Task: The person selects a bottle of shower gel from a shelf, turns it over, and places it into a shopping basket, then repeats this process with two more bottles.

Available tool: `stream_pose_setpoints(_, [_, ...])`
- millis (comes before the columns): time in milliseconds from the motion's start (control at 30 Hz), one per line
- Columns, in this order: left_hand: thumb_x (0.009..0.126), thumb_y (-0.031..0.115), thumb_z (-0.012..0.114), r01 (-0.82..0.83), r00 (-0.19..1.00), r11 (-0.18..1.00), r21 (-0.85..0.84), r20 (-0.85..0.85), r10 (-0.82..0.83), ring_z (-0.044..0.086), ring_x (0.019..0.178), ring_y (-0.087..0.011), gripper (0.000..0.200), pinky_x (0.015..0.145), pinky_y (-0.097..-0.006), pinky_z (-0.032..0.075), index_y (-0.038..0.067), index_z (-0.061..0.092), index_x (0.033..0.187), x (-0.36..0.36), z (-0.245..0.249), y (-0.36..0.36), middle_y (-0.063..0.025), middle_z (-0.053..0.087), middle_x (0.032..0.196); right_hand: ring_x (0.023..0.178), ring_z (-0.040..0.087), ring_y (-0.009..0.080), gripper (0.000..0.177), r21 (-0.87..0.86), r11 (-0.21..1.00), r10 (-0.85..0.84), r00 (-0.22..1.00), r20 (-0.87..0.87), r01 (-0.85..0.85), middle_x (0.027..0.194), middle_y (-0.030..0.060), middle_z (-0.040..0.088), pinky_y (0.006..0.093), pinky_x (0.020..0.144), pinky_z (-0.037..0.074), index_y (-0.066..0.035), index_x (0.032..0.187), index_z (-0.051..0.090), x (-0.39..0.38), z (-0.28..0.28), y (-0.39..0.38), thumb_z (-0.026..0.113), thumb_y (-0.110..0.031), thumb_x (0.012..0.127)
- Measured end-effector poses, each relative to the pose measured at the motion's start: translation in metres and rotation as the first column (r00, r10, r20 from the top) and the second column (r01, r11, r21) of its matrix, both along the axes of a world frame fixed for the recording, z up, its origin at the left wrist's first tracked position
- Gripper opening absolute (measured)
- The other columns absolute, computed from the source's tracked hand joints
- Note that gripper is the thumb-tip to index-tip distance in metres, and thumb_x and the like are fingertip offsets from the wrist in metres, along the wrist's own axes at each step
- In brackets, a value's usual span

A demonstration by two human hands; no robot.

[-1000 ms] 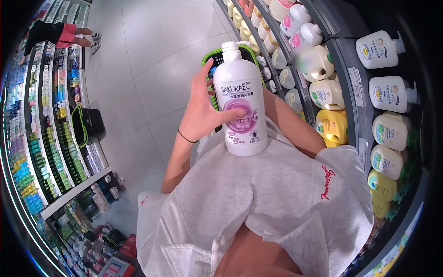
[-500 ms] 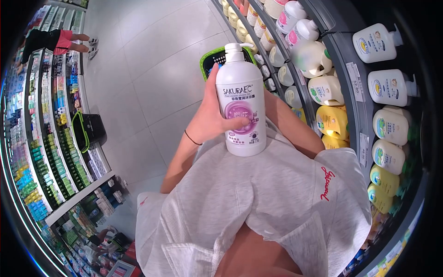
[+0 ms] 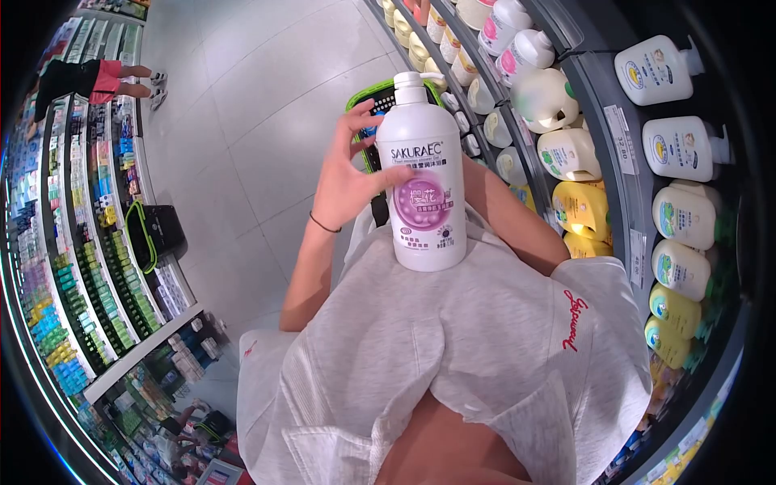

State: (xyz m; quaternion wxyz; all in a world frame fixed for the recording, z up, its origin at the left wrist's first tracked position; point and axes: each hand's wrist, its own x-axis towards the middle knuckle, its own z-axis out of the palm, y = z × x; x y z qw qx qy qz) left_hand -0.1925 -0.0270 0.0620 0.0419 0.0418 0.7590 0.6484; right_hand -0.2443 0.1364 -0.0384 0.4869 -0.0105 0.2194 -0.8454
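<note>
A white pump bottle [image 3: 422, 218] with a pink round label and "SAKURAEC" print stands upright in front of my chest. My left hand [image 3: 352, 166], with a thin dark band at the wrist, is at its left side. Its fingers are spread and bent, and the thumb lies across the front above the pink circle. My right forearm [image 3: 517, 218] comes in from the right and passes behind the bottle, which hides my right hand. Behind the bottle is a black basket with a green rim [image 3: 356, 99], holding something blue.
Shelves of white and yellow bottles [image 3: 580, 212] rise close on the right, with price tags [image 3: 621, 139]. Across the tiled floor [image 3: 250, 105] are long stocked shelves [image 3: 89, 234] and another black-and-green basket [image 3: 162, 230]. A person [image 3: 81, 81] stands at the upper left.
My left hand has slid up the bottle and loosened, its fingers lifting apart and its thumb moving from the pink label to above it. The bottle has barely moved.
</note>
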Motion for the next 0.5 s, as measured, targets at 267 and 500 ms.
stream_pose_setpoints(267, [0.063, 0.018, 0.08, 0.068, 0.997, 0.997, 0.048, 0.031, -0.069, 0.032, 0.128, -0.0337, 0.082, 0.103, -0.0476, 0.03, 0.005, 0.027, 0.124, 0.007, 0.006, 0.008, -0.0223, 0.029, 0.137, 0.097, 0.057, 0.0205, 0.039, -0.035, 0.999, -0.03, 0.991, -0.133, 0.026, 0.109, 0.0122, 0.054, 0.028, 0.07, 0.055, -0.005, 0.118, 0.047, -0.003, 0.024, -0.014, 0.055, -0.027, 0.087])
stream_pose_setpoints(500, [0.055, 0.026, 0.084, 0.241, 0.97, 0.959, -0.146, 0.028, -0.24, 0.025, 0.131, -0.0343, 0.126, 0.108, -0.0426, 0.023, -0.001, -0.007, 0.138, 0.03, 0.011, 0.008, -0.0247, 0.014, 0.14, 0.103, 0.055, 0.0302, 0.042, -0.079, 0.989, 0.13, 0.991, 0.027, -0.128, 0.109, 0.0131, 0.055, 0.0338, 0.073, 0.055, -0.006, 0.117, 0.049, 0.003, 0.034, 0.0, 0.058, -0.032, 0.085])
